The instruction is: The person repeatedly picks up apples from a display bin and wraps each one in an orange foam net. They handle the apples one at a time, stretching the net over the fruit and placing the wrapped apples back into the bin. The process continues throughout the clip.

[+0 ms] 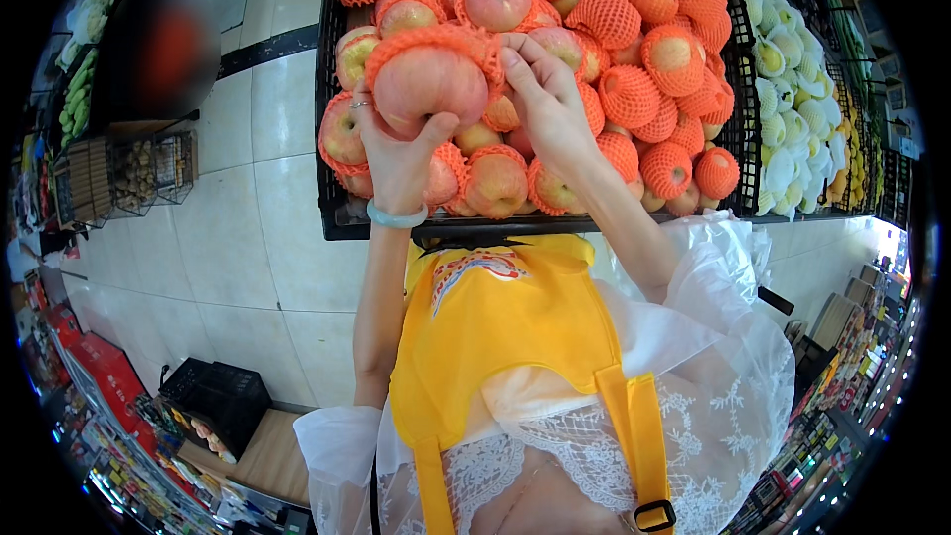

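My left hand [397, 156] holds up a large pink-red apple [431, 85], its thumb resting near the hollow at the fruit's lower side. An orange foam net sleeve [438, 41] wraps the far side of this apple. With thumb and fingers, my right hand [546, 93] pinches the right edge of that sleeve. Below both hands spreads a heap of apples, many in orange foam nets, such as a netted apple [498, 182] near the front. The heap lies in a black display crate [461, 227]. Fingers behind the held apple are partly hidden.
Right of the crate's black mesh divider [743, 104] lie pale fruits in white foam nets [780, 119]. A roll of clear plastic bags [721, 238] hangs at the front right. Wire baskets [152, 171] stand left across the tiled floor [215, 260]. A blurred person [160, 44] is at upper left.
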Demonstrator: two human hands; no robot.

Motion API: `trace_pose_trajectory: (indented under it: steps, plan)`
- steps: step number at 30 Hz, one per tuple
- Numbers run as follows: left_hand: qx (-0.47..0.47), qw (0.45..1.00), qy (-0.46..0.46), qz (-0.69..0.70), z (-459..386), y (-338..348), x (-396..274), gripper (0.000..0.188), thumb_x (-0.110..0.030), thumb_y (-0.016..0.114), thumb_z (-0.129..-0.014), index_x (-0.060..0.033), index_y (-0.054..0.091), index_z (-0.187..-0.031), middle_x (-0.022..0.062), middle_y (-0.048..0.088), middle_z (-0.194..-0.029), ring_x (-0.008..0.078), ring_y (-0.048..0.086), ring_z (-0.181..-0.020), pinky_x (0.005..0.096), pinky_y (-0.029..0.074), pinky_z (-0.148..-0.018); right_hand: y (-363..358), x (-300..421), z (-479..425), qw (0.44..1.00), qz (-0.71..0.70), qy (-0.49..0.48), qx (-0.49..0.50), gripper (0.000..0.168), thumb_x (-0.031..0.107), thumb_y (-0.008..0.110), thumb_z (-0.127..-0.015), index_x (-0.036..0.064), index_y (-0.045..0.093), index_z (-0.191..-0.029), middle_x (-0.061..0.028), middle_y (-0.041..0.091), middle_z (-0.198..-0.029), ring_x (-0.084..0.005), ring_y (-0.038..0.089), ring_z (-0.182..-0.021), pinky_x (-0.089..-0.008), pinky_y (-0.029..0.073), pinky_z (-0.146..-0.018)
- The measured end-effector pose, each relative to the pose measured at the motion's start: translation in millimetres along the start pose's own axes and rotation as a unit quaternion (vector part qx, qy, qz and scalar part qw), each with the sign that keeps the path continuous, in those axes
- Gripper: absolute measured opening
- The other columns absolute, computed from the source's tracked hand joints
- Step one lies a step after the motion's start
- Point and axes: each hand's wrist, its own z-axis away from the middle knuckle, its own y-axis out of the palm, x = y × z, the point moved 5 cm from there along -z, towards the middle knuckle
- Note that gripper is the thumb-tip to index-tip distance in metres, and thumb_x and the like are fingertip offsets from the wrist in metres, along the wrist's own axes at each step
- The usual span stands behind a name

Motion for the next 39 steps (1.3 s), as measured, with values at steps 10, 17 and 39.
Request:
trace_pose_trajectory:
  steps: [10, 17, 39]
  plan:
    - [0.024, 0.99, 0.076, -0.114, 4.6, -2.1, -2.2, 0.098, -0.006, 0.087, -0.055, -0.0052, 0.03, -0.135, 0.013, 0.041, -0.13, 0.0234, 0.047, -0.119, 0.0353, 0.046, -0.097, 22.1, 34.0, 18.4, 0.952, 0.237, -0.192, 0.034, 0.013, 0.002, 0.041, -0.096, -0.001, 0.053, -0.1, -0.0041, 0.052, -0.083, -0.0098, 0.047, -0.079, -0.0237, 0.042, -0.074]
    - [-0.025, 0.962, 0.199, -0.183, 8.7, 1.2, -1.4, 0.094, -0.011, 0.086, -0.055, -0.0044, 0.034, -0.132, 0.0119, 0.042, -0.128, 0.0223, 0.044, -0.119, 0.0345, 0.045, -0.097, 19.1, 36.1, 26.3, 0.946, 0.251, -0.201, 0.026, 0.013, 0.0, 0.04, -0.095, 0.0, 0.052, -0.1, -0.0054, 0.054, -0.087, -0.0113, 0.05, -0.08, -0.0243, 0.043, -0.075]
    - [-0.104, 0.989, -0.106, 0.009, -59.1, 3.5, 9.9, 0.077, -0.036, 0.07, -0.083, 0.0008, 0.031, -0.138, 0.013, 0.042, -0.133, 0.0193, 0.046, -0.12, 0.0334, 0.043, -0.098, 27.1, 46.1, -18.3, 0.839, 0.437, -0.324, 0.005, 0.031, -0.003, 0.056, -0.081, 0.001, 0.055, -0.112, -0.015, 0.058, -0.093, -0.0342, 0.06, -0.088, -0.0369, 0.052, -0.067]
